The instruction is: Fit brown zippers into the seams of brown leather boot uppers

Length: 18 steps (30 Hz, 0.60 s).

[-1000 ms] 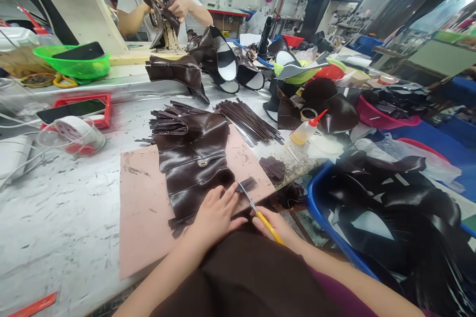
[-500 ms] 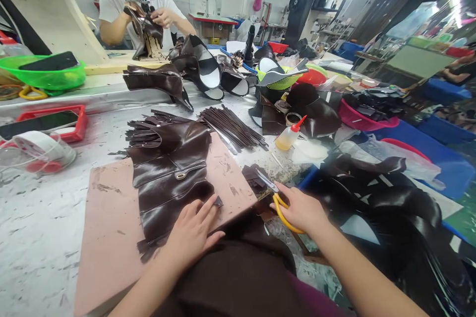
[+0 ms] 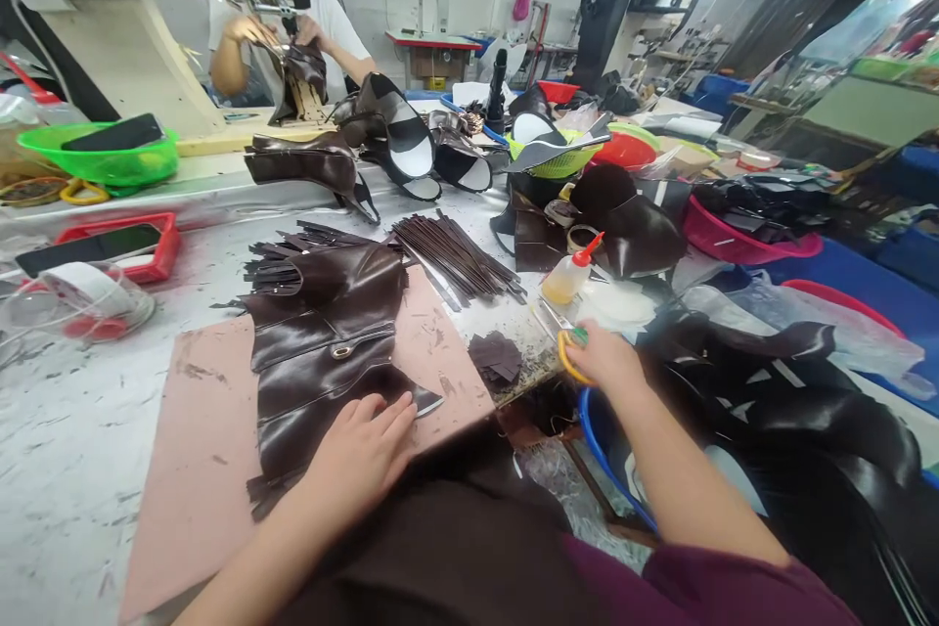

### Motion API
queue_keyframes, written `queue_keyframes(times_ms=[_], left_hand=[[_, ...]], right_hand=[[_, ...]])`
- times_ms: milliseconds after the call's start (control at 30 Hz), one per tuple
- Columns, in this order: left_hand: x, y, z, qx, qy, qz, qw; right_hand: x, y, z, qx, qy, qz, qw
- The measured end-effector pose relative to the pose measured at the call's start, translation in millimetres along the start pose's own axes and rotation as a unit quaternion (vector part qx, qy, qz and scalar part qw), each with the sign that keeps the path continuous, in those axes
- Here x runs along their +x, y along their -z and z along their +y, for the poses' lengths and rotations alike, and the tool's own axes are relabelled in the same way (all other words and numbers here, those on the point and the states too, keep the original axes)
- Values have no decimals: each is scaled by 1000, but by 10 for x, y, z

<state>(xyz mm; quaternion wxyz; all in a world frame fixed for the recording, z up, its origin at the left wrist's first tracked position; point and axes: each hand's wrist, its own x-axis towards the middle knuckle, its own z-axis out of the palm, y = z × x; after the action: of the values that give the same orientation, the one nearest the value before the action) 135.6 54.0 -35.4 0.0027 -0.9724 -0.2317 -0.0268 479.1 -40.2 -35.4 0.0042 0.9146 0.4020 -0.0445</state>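
My left hand [image 3: 371, 435] lies with fingers stretched out on the lower edge of a stack of dark brown leather pieces [image 3: 330, 318]. A pointed leather corner with a pale edge sticks out beyond its fingertips. Under the leather is a pink board [image 3: 191, 469]. At the table's near edge, my right hand [image 3: 607, 357] is closed round the yellow handles of a pair of scissors [image 3: 570, 359]. The blades point away, towards a glue bottle [image 3: 564, 279] with a red tip. Small dark leather scraps [image 3: 497, 357] lie left of the scissors.
Thin dark strips [image 3: 455, 254] lie behind the board. Stitched leather uppers [image 3: 308, 161] stand farther back. A red tray [image 3: 165, 249] and green basket [image 3: 110, 161] are at left. Dark leather pieces [image 3: 792, 391] heap up at right. Across the table, a person works at a sewing machine.
My right hand has moved the scissors forward, closer to the glue bottle. My left hand has shifted slightly left, and more of the pointed leather corner shows. The camera view has shifted a little.
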Motion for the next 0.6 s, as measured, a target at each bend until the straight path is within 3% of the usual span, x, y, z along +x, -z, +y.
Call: queue_keyframes(times_ms=[67, 133, 200, 233, 300, 367, 433, 500, 600], left_hand=[[37, 24, 22, -23, -2, 15, 1000], [63, 26, 28, -64, -1, 23, 998], [76, 18, 19, -108, 9, 26, 994], [78, 14, 11, -125, 16, 27, 992], [81, 9, -3, -148, 25, 30, 988], [87, 5, -10, -157, 27, 34, 987], [98, -9, -9, -154, 21, 53, 986], [115, -37, -2, -138, 13, 95, 986], [140, -102, 11, -115, 6, 152, 982]], right_hand=[[143, 71, -54, -8, 22, 3, 1000], [114, 103, -220, 7, 72, 55, 996], [-71, 81, -499, 67, 216, 132, 965], [-198, 47, -667, 111, 320, 161, 927], [-447, -56, -1008, 175, 521, 153, 821], [-612, -181, -1288, 181, 624, 148, 745], [-660, -283, -1456, 189, 647, 155, 722], [-633, -331, -1520, 230, 627, 148, 729], [-586, -318, -1516, 316, 583, 70, 745]])
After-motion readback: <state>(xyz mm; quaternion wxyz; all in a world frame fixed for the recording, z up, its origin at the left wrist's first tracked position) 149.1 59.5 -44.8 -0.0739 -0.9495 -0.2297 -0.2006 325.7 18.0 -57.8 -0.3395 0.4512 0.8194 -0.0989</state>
